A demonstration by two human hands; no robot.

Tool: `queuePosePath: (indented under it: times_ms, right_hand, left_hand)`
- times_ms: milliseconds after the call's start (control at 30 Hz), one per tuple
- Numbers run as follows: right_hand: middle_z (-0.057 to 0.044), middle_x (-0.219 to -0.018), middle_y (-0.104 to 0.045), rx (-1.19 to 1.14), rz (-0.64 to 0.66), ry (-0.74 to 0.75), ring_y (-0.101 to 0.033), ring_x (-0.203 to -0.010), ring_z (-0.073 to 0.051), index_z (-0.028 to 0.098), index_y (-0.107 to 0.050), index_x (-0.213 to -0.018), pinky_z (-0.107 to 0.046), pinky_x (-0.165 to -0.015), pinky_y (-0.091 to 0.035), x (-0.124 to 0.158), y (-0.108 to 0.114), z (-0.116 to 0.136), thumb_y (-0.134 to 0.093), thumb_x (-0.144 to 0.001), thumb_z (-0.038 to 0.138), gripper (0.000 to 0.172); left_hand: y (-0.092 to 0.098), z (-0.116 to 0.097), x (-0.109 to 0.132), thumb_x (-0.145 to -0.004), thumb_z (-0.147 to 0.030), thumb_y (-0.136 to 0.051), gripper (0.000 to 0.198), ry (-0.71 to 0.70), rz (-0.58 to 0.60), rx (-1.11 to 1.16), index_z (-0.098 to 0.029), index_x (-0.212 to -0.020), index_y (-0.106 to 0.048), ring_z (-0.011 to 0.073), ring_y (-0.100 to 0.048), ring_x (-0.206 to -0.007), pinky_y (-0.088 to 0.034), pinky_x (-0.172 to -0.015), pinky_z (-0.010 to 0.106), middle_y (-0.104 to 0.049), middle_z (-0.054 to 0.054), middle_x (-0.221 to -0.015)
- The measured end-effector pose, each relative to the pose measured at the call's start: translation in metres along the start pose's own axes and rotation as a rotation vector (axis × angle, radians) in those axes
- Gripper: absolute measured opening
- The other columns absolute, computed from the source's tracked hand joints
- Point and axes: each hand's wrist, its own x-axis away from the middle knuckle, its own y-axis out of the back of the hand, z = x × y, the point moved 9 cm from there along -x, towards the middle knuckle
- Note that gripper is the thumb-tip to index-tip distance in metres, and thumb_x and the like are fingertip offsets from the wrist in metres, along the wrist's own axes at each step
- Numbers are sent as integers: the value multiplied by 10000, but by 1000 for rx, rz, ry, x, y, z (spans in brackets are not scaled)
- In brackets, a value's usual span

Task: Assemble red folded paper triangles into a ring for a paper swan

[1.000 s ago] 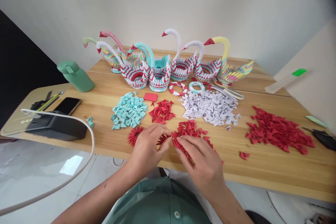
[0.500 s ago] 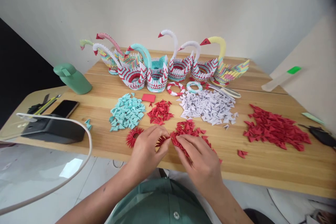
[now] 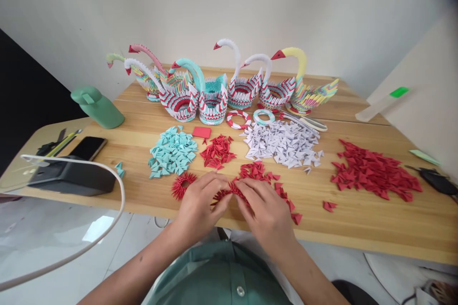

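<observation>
Between my hands at the table's front edge is a chain of red folded paper pieces [image 3: 222, 195], partly hidden by my fingers. My left hand [image 3: 203, 200] pinches its left part. The fingers of my right hand [image 3: 266, 207] are closed on the chain's right end, close to the left fingertips. Just left of my left hand lies a spiky red paper ring [image 3: 183, 185]. A loose pile of red folded triangles [image 3: 255, 171] spreads behind and beside my right hand. Farther back sits a smaller red pile [image 3: 217, 151].
Turquoise [image 3: 172, 151], white [image 3: 282, 143] and red [image 3: 375, 169] triangle piles lie around the table. Several paper swans [image 3: 213, 105] line the back, with two paper rings [image 3: 239, 119] before them. A green bottle [image 3: 98, 107], phone [image 3: 88, 147] and black box with white cable [image 3: 71, 176] stand left.
My right hand has shifted slightly left, bringing its fingertips against the red chain beside my left fingers. More of the red pile shows to its right.
</observation>
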Motion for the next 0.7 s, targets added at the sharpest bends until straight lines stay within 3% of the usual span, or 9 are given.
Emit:
queuePosePath:
  times_ms: [133,333,467,700]
  right_hand:
    - [-90,-980,-735,50,40,10,-650,-884,-221,141,-685,-1057,-347,-796,-504,-4,-18,-2,-533,-976,178,176]
    - [-92,-973,-746,76,131,-17,-649,-928,-238,135,-665,-1157,-467,-1031,-400,-2,-47,-11,-530,-979,213,237]
    - [-107,-996,-746,54,189,-22,-651,-972,-251,117,-627,-1230,-490,-1066,-375,3,-58,-16,-542,-978,253,298]
    - [-141,-1210,-702,15,347,49,-605,-1174,-297,129,-448,-1444,-583,-1149,-287,11,-57,-26,-643,-922,418,628]
  left_hand:
    - [-8,18,3,-911,-102,-593,103,35,70,-60,-176,-975,-627,183,-676,-951,-485,-1061,425,-707,43,-998]
    - [-22,32,7,-916,-69,-561,209,27,180,-202,-152,-1100,-616,228,-677,-1007,-415,-1128,543,-720,74,-1085]
    - [-24,35,9,-873,-66,-626,303,24,217,-240,-152,-1163,-599,255,-675,-1036,-371,-1146,600,-720,87,-1124]
    - [-21,36,11,-844,-63,-651,397,21,243,-215,-170,-1220,-580,258,-667,-1084,-367,-1147,593,-712,95,-1165]
